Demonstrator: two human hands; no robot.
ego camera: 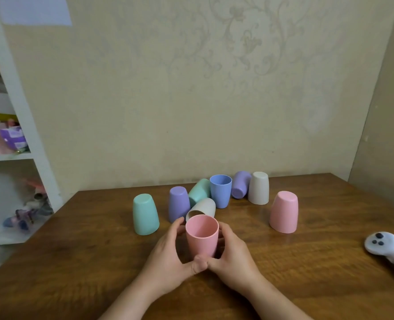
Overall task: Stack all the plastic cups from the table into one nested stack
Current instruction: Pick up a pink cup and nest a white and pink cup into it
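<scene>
A pink cup (pixel 201 235) stands upright in front of me, mouth up. My left hand (pixel 168 257) and my right hand (pixel 231 257) wrap its sides, thumbs meeting at its base. Behind it lie a beige cup (pixel 204 207) on its side and a tipped green cup (pixel 199 191). An upside-down purple cup (pixel 178 203) and an upside-down green cup (pixel 144 214) stand to the left. Further back are an upright blue cup (pixel 220 191), a purple cup (pixel 240 184) on its side, an inverted beige cup (pixel 258 188) and an inverted pink cup (pixel 283 211).
The wooden table (pixel 99 262) meets a papered wall at the back. A white handheld device (pixel 386 249) lies near the table's right edge. A white shelf unit (pixel 18 158) with toys and boxes stands to the left.
</scene>
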